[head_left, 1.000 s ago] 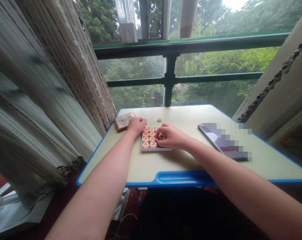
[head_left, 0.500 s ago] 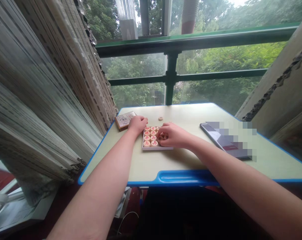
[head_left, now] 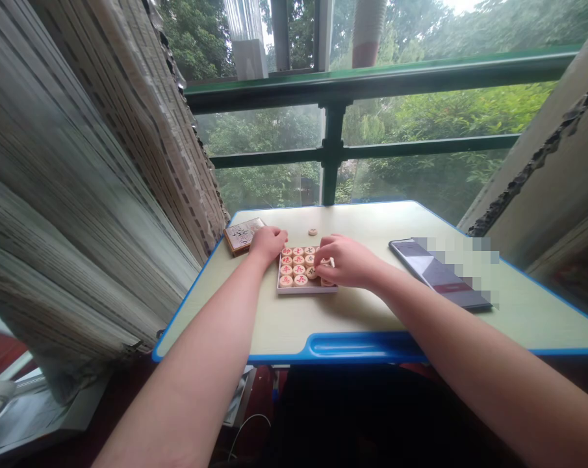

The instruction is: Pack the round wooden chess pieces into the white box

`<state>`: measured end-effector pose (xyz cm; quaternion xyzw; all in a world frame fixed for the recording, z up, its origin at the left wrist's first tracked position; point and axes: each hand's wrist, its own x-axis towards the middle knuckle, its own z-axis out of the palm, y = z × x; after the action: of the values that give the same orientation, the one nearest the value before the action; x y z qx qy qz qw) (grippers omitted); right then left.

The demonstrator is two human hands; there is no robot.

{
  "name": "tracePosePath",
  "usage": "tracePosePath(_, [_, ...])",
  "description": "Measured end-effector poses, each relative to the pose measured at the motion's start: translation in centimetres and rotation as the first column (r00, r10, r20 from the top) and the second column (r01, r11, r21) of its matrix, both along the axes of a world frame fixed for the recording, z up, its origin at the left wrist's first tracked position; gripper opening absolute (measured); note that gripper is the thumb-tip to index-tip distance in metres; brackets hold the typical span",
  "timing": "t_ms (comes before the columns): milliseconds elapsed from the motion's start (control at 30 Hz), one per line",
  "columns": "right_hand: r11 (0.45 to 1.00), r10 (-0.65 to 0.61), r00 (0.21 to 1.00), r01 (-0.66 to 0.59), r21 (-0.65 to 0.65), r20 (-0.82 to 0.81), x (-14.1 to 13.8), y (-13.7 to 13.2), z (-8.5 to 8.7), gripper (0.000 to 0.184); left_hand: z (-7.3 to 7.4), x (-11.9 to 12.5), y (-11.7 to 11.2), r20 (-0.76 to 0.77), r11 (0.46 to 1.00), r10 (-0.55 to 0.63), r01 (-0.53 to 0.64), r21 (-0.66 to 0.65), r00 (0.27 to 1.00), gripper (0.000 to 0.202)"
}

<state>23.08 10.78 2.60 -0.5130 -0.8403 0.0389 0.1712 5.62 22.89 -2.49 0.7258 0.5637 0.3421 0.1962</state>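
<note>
A shallow white box (head_left: 303, 290) on the table (head_left: 362, 312) holds several round wooden chess pieces (head_left: 294, 268) with red characters. My left hand (head_left: 268, 242) rests curled on the box's far left corner, steadying it. My right hand (head_left: 348, 260) lies over the box's right side, fingers bent down onto the pieces there; what they pinch is hidden. One loose piece (head_left: 312, 231) lies on the table just beyond the box.
The box's lid (head_left: 242, 234) with a printed top lies at the table's far left corner. A dark tablet (head_left: 440, 273) lies to the right. Curtains hang close on the left, and a window with green rails stands behind the table.
My right hand has shifted slightly to the right over the box, uncovering more pieces in the middle rows. My left hand has stayed put.
</note>
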Motion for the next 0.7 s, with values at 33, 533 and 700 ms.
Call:
tracePosePath(33, [1.000, 0.008, 1.000, -0.008, 0.002, 0.005, 0.04, -0.03, 0.01, 0.017, -0.01, 0.00, 0.01, -0.001, 1.000, 0.000, 0.000, -0.002, 1.000, 0.030])
tracePosePath(533, [0.990, 0.142, 0.990, -0.142, 0.001, -0.016, 0.25, 0.03, -0.32, 0.019, 0.15, 0.06, -0.14, 0.007, 1.000, 0.008, -0.008, -0.007, 1.000, 0.028])
tracePosePath(700, [0.989, 0.147, 0.989, -0.147, -0.019, -0.013, 0.21, -0.13, -0.19, 0.020, 0.05, -0.02, -0.07, 0.004, 1.000, 0.004, -0.005, 0.003, 1.000, 0.027])
